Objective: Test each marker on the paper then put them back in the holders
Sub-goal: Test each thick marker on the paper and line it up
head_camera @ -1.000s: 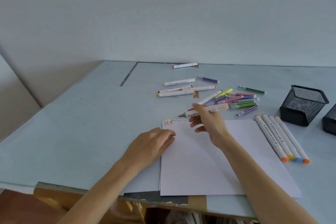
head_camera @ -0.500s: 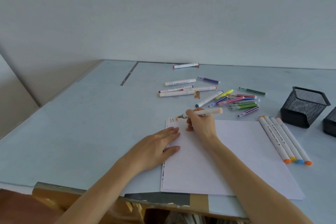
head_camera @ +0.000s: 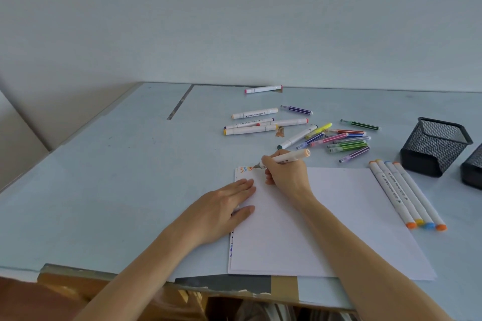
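My right hand [head_camera: 287, 177] has brought the marker [head_camera: 284, 157] down, gripping it, tip on the paper [head_camera: 326, 216] by the orange threes (testing starts). My left hand [head_camera: 224, 206] now lies flat, holding the paper.

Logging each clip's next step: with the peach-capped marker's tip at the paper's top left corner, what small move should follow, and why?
Probably a short stroke beside the orange marks. The right hand grips the white peach-capped marker with its tip at those marks, and the left hand rests flat on the white paper sheet, steadying it.
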